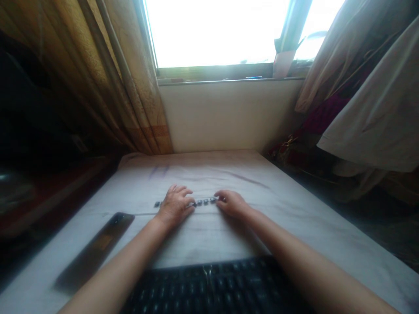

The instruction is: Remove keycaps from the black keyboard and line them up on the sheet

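A short row of small dark round pieces lies across the white cloth-covered table. My left hand rests palm down on the row's left part, fingers spread over the pieces, with one piece showing past its left side. My right hand is at the row's right end, fingers curled and pinched against the last piece. I cannot tell whether it grips that piece.
A dark keyboard lies at the near edge between my forearms. A dark phone lies flat at the left. Curtains hang at both sides of a bright window. Dark furniture stands left of the table.
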{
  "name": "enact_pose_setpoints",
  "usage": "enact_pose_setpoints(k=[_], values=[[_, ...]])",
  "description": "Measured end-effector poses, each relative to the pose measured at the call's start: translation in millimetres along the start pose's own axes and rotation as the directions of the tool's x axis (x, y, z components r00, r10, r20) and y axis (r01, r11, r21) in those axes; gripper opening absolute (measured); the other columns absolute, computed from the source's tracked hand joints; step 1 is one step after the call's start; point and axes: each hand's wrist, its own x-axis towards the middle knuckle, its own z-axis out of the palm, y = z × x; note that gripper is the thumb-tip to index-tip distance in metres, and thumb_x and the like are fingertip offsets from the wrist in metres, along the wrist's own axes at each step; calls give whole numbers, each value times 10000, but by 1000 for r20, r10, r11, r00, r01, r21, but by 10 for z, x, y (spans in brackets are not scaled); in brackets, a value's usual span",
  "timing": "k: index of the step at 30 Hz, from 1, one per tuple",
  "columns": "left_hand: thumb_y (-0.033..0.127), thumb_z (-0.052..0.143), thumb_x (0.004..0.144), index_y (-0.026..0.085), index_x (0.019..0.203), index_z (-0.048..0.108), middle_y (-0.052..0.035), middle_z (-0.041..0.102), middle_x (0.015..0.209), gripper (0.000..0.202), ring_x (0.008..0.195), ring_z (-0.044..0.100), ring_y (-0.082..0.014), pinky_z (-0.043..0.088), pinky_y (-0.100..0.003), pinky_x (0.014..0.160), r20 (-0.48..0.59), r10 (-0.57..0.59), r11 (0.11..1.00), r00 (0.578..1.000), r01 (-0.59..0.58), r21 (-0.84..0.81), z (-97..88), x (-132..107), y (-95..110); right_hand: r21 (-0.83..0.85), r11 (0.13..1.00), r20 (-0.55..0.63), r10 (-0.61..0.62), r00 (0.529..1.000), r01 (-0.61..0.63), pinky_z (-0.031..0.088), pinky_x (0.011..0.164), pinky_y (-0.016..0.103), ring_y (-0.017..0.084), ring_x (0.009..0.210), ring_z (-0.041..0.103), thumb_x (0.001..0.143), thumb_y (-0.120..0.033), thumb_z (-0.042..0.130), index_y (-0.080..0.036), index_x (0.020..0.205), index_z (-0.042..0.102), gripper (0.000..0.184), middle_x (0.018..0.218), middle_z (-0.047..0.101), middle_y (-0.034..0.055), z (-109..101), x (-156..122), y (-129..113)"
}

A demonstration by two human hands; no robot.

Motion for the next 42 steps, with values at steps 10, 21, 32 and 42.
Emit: enact_pose_setpoints(k=[10,21,32,42], values=[[295,606,839,272,803,748,-52,694,1108,148,1124,534,-283,267,-528,1027,47,-16,999,999,14,43,-25,174,-44,-8,1000,4,12,1000,-12,454,782,252,180,884,644,798,-203,568,-231,1027,715,274,1000,723,36,-6,-4,-6],[323,600,827,278,804,748,-42,682,1155,156,1139,533,-263,302,-473,990,122,-94,995,988,95,-3,69,294,-132,-14,1000,-3,5,1000,-5,459,785,262,194,901,647,802,-196,558,-226,1011,724,268,1016,724,46,-9,-3,-9],[337,609,824,277,823,742,-67,647,1226,146,1229,474,-304,240,-548,1025,166,-123,990,978,132,-47,39,291,-86,-23,1000,-13,8,1000,-8,457,782,267,199,901,645,803,-201,551,-224,998,728,265,1009,724,50,-11,-15,-18],[281,582,839,282,842,724,-46,662,1193,142,1198,502,-288,249,-555,1022,119,-113,991,986,120,-54,62,245,-132,-23,1000,-10,9,1000,-9,460,779,253,183,896,651,809,-195,548,-249,1013,722,274,1002,729,24,17,6,5]])
